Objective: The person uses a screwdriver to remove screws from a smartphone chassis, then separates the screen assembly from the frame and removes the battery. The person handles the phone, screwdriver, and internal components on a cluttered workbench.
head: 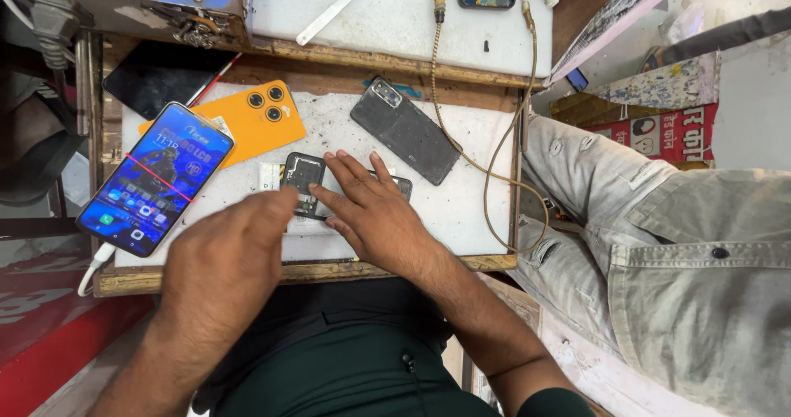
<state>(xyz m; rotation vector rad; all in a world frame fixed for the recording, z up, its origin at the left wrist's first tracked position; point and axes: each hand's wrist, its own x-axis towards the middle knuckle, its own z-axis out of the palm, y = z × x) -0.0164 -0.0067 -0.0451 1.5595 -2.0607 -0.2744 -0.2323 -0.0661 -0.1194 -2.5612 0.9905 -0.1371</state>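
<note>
Here, near the middle of the white work mat (461,211), the opened dark phone (303,180) lies flat under the right hand (375,215), fingers spread and pressing, while the left hand (227,256) hovers loosely curled, holding nothing; light, stiff, probably fragile inside, best held by its edges.

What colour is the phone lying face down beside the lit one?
Orange phone, clearest in the head view.

I'm seeing both hands working over the bench (461,211). Right hand (375,215) is lying flat, pressing down on the opened dark phone (303,178); left hand (222,264) is hovering just beside it. Lit phone (156,178), orange phone (251,120) and grey phone (405,130) are lying around.
</note>
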